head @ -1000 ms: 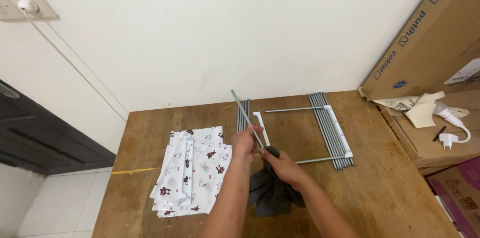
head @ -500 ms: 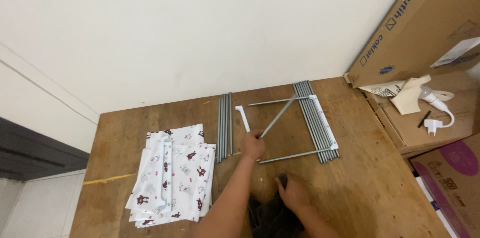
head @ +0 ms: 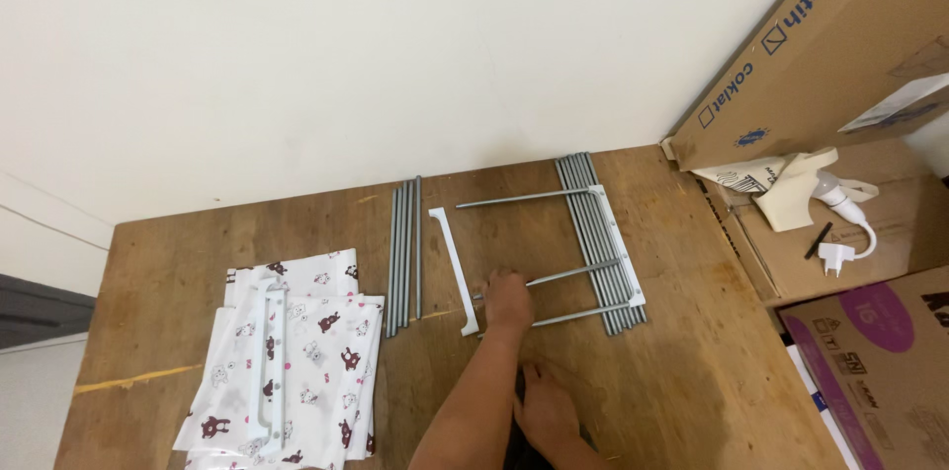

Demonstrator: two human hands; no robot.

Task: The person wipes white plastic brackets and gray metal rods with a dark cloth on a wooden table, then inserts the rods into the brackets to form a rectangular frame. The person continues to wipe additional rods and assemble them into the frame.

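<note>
The left hand [head: 508, 298] was closed around the near end of a grey rod [head: 573, 273], laying it across the table [head: 692, 381] toward the white bracket [head: 617, 243]. The rod ran left to right, its far end angled slightly up. Seating it likely needed a straight push. The right hand [head: 544, 411] pressed flat, holding nothing visible

Support: brown wooden table [head: 692, 391], worn, scratched.
Left part: folded white cloth sheets [head: 297, 361] with small animal print, white plastic bars [head: 269, 351] on top.
Middle: loose bundle of grey metal rods [head: 404, 253], beside it a white plastic rail [head: 454, 270].
Right part: second grey rod bundle [head: 591, 238], white rail [head: 617, 248] across it, three rods [head: 524, 198] joined, probably.
Near edge: dark cloth [head: 514, 445], mostly hidden.
</note>
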